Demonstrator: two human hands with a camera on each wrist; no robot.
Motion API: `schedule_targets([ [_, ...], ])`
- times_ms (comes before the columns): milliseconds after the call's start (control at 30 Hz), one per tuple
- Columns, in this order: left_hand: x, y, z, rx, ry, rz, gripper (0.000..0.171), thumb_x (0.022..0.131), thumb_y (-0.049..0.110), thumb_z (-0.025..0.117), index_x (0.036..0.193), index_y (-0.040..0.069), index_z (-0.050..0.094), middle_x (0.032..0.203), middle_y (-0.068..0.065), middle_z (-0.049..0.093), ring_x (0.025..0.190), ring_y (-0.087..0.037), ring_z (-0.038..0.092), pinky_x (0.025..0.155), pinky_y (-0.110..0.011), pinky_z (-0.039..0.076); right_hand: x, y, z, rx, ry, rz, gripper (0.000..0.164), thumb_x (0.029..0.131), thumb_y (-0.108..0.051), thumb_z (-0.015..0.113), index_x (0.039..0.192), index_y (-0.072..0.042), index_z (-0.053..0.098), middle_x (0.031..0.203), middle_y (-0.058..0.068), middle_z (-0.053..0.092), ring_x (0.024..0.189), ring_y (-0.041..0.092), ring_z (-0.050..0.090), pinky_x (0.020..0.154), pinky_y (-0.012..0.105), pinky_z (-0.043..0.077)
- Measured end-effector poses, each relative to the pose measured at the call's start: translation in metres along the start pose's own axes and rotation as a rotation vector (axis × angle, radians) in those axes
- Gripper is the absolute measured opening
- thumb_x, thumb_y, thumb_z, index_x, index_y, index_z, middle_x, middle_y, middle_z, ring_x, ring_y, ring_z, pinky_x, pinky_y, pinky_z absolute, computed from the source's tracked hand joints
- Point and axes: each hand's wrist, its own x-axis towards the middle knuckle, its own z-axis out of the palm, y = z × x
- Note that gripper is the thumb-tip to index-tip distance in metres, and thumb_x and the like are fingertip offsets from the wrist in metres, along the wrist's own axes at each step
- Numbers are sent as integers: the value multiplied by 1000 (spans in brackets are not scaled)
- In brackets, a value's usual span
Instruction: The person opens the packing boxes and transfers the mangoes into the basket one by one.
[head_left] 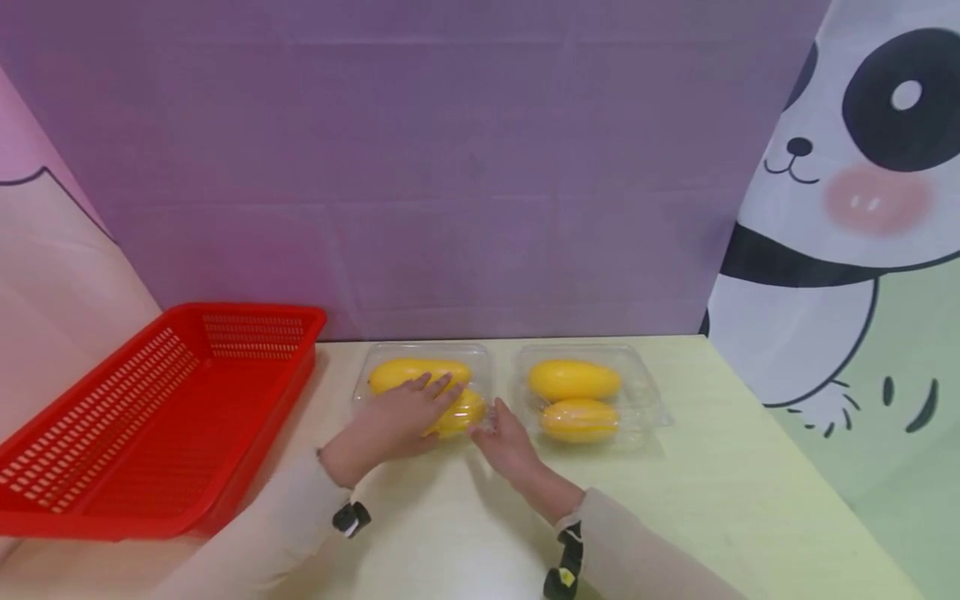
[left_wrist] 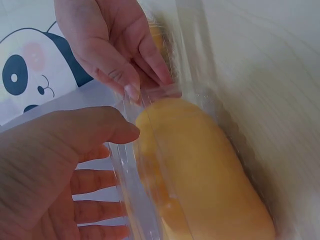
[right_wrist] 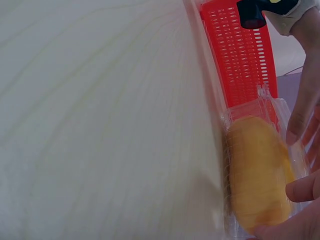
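Note:
A clear plastic clamshell box [head_left: 486,367] lies near the table's back, with two oblong, mango-like yellow fruits [head_left: 408,372] inside. Over this box lies my left hand [head_left: 401,417], its fingers stretched across the lid. At the box's right end is my right hand [head_left: 510,446], thumb and fingertips right at the plastic rim. The left wrist view shows the right hand [left_wrist: 117,45] with fairly straight fingers against the end, beside one yellow fruit [left_wrist: 200,170]. The left hand's thumb and spread fingers [left_wrist: 95,210] lie along the box's long side. The far fruit is partly hidden.
To the right stands a second clear box [head_left: 645,392] holding two similar yellow fruits [head_left: 573,380]. A red perforated basket [head_left: 300,367] stands at the left. Behind the table [head_left: 712,500] hangs a purple cloth [head_left: 450,167], with a panda-printed sheet [head_left: 810,333] on the right.

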Motion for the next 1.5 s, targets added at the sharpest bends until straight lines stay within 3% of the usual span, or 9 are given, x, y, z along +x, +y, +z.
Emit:
schedule_targets([
  [267, 11, 8, 0, 16, 3, 28, 61, 85, 20, 69, 138, 4, 45, 141, -17, 45, 125, -38, 46, 101, -46, 42, 0, -4, 0, -23, -6, -21, 71, 88, -11, 60, 141, 15, 20, 135, 35, 41, 121, 46, 45, 102, 53, 36],
  [767, 23, 20, 8, 58, 17, -57, 49, 90, 13, 60, 138, 12, 47, 141, -15, 45, 122, -38, 49, 90, -51, 49, 1, -1, 2, -72, -1, 10, 69, 90, -16, 58, 143, 12, 22, 138, 33, 39, 125, 45, 42, 105, 54, 32],
  [1033, 27, 26, 11, 98, 47, -97, 49, 88, 9, 62, 135, 10, 50, 139, -16, 47, 119, -40, 52, 84, -52, 52, 1, -1, 2, -75, 9, -3, 69, 90, -15, 59, 142, 13, 23, 136, 34, 40, 123, 46, 43, 104, 54, 33],
  [1267, 29, 30, 10, 227, 150, -86, 43, 86, 8, 64, 128, 9, 57, 128, -14, 58, 104, -35, 61, 63, -39, 57, 2, -2, 2, -90, 16, -8, 69, 90, -18, 59, 141, 12, 24, 137, 33, 40, 125, 46, 41, 106, 55, 31],
  [1500, 32, 31, 14, 341, 148, -64, 37, 92, 15, 59, 129, 10, 57, 127, -11, 60, 101, -31, 64, 56, -33, 57, 1, -2, 2, -68, 15, 5, 68, 89, -16, 60, 141, 13, 25, 137, 34, 39, 127, 46, 39, 106, 55, 30],
])
